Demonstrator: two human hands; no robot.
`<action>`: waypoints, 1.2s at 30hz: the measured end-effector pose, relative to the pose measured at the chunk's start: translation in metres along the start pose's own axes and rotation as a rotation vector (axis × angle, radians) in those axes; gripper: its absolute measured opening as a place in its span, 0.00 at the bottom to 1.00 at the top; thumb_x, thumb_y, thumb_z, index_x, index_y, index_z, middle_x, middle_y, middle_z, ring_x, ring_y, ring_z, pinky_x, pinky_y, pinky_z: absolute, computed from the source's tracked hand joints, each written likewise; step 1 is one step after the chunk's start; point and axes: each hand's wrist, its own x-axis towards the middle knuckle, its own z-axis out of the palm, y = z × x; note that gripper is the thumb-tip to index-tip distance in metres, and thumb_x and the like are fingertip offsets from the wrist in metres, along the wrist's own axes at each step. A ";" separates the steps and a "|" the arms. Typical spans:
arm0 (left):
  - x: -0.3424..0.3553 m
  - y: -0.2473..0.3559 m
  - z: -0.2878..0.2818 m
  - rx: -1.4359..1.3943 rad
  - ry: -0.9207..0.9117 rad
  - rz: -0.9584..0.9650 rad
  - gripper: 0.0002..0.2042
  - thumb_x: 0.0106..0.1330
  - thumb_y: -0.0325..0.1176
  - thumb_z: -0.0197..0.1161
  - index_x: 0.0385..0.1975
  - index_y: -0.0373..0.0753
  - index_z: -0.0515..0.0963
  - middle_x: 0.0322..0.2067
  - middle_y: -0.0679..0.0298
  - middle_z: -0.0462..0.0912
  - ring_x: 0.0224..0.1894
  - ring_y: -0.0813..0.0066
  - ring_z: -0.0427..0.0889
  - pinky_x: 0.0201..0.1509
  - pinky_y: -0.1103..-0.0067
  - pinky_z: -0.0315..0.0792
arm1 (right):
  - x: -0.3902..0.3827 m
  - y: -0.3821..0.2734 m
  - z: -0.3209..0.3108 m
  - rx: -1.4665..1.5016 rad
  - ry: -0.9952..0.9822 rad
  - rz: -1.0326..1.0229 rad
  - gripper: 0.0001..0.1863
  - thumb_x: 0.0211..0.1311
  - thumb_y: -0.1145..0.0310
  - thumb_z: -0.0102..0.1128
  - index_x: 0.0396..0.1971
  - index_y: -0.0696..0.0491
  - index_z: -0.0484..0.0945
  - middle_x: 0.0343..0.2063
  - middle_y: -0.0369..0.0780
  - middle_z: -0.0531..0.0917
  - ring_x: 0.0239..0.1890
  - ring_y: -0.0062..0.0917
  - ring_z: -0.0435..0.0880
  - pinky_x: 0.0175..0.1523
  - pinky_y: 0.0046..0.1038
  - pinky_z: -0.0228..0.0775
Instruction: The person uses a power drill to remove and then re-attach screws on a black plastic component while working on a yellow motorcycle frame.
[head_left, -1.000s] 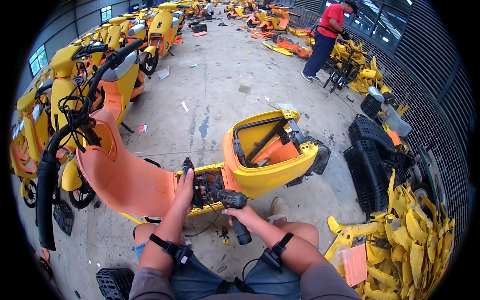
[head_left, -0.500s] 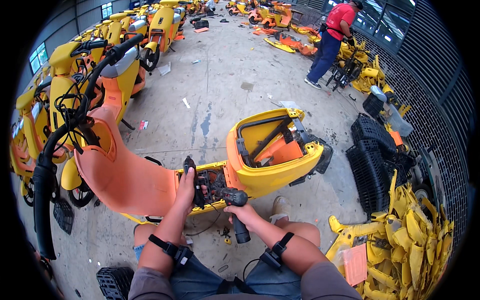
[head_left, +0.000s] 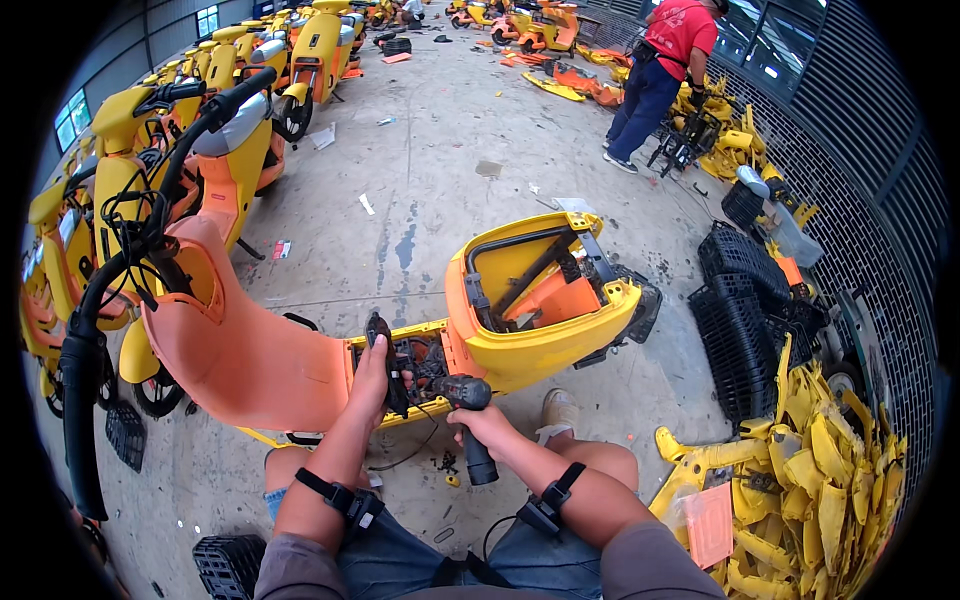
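Observation:
A partly stripped electric scooter with an orange footboard (head_left: 255,375) stands across in front of me. Its yellow rear body (head_left: 540,345) has no seat, and the black frame tubes inside show. Between the two, the open floor compartment (head_left: 430,358) holds wires and dark parts. My left hand (head_left: 370,378) is closed around a long black part (head_left: 396,385), held upright over that compartment; its exact kind is unclear. In my right hand (head_left: 487,425) is a black cordless drill (head_left: 466,392), gripped by its handle, its front end toward the compartment. The drill's tip is hard to make out.
At the left are the scooter's black handlebar (head_left: 85,365) and rows of yellow scooters (head_left: 225,140). Black crates (head_left: 735,345) and a heap of yellow panels (head_left: 800,490) lie to the right. Farther back, a person in a red shirt (head_left: 682,40) stands beside scattered parts.
The view has shifted slightly, so the scooter sits a little farther left. Both hands keep their holds with almost no movement. The person in red has shifted posture a little.

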 end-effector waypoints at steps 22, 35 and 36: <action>-0.003 0.004 0.001 0.011 -0.027 -0.015 0.23 0.72 0.57 0.44 0.42 0.39 0.69 0.23 0.62 0.76 0.21 0.74 0.77 0.25 0.77 0.76 | -0.005 -0.005 0.003 -0.033 0.011 0.019 0.12 0.53 0.71 0.65 0.35 0.54 0.73 0.25 0.36 0.78 0.20 0.22 0.79 0.25 0.27 0.72; -0.014 0.014 0.008 0.014 0.004 0.013 0.24 0.71 0.58 0.45 0.40 0.38 0.70 0.20 0.62 0.75 0.21 0.75 0.76 0.26 0.77 0.76 | -0.001 -0.001 0.005 -0.034 0.007 0.015 0.12 0.52 0.72 0.64 0.35 0.54 0.72 0.26 0.36 0.78 0.20 0.22 0.79 0.25 0.27 0.72; -0.013 0.012 0.009 0.021 0.005 0.010 0.24 0.71 0.58 0.45 0.40 0.38 0.69 0.20 0.63 0.75 0.21 0.75 0.76 0.26 0.77 0.76 | -0.002 0.000 0.004 -0.034 0.011 0.014 0.12 0.52 0.72 0.64 0.35 0.53 0.72 0.26 0.36 0.78 0.20 0.22 0.79 0.25 0.27 0.72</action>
